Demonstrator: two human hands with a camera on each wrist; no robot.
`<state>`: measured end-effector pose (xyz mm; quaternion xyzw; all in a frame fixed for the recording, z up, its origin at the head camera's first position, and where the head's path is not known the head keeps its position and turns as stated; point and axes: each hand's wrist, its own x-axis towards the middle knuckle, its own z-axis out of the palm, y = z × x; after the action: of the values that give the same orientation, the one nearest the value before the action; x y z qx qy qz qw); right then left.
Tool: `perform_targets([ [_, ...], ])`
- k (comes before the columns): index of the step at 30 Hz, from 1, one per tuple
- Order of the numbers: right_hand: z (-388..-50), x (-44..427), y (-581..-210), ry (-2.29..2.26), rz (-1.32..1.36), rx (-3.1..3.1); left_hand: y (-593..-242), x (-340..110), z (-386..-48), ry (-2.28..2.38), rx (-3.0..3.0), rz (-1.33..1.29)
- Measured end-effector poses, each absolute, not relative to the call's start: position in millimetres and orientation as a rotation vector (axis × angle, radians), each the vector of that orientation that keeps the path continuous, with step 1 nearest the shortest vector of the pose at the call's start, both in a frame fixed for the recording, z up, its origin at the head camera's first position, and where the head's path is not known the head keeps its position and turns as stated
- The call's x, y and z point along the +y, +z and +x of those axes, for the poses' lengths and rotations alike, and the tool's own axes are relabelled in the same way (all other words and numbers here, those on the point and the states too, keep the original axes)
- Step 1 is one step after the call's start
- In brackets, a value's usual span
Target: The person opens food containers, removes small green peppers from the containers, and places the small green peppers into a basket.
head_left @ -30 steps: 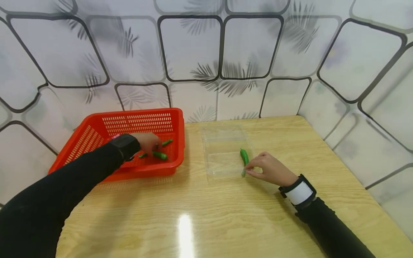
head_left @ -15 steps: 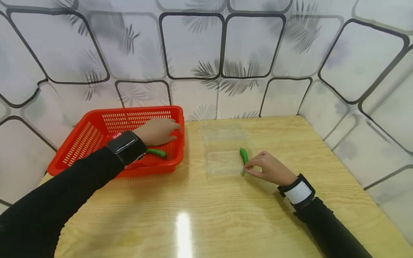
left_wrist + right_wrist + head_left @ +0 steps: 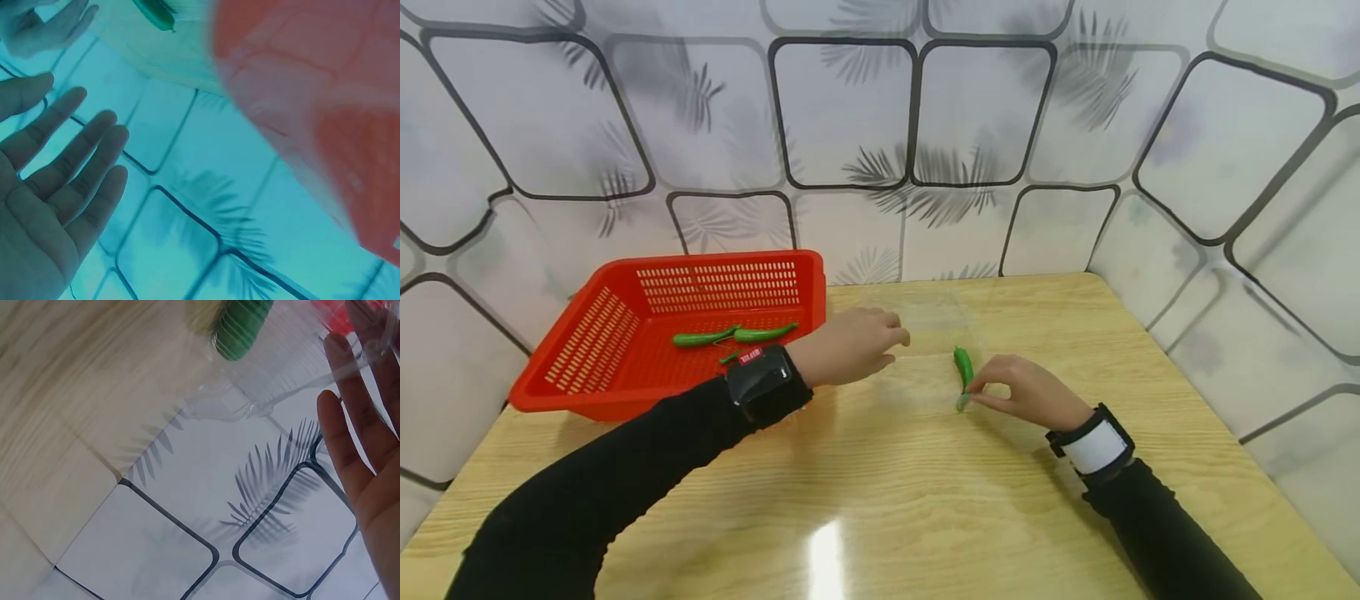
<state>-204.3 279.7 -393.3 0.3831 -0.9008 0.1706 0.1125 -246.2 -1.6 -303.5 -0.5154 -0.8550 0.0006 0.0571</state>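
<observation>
My left hand [image 3: 853, 343] hovers between the red basket and the clear plastic box [image 3: 925, 385], its fingers extended and holding nothing. The left wrist view shows the same bare palm and spread fingers [image 3: 94, 181]. A green chili pepper [image 3: 963, 365] lies inside the box along its right side. My right hand [image 3: 1030, 393] pinches the box's right edge near the pepper's lower end, thumb and forefinger together. In the right wrist view, fingers [image 3: 337, 419] lie along the transparent rim; the thumb is hidden there.
The red slotted basket [image 3: 587, 333] stands at the left, holding several green chili peppers [image 3: 700, 339]. Both containers rest on a wooden table [image 3: 887, 500]. A patterned wall [image 3: 850, 233] borders the table at the back and right.
My left hand has lifted out of the basket and moved right toward the box, uncovering the peppers in the basket. My right hand keeps its place at the box's edge.
</observation>
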Motion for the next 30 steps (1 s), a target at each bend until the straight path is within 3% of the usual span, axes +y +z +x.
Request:
perform_targets([
  [14, -206, 288, -388, 0.484, 1.130, -2.707, -330, 65, -238, 0.098, -2.571, -1.731],
  [30, -201, 293, -382, 0.488, 1.140, -2.760, -367, 90, -266, 0.188, -2.581, -1.830],
])
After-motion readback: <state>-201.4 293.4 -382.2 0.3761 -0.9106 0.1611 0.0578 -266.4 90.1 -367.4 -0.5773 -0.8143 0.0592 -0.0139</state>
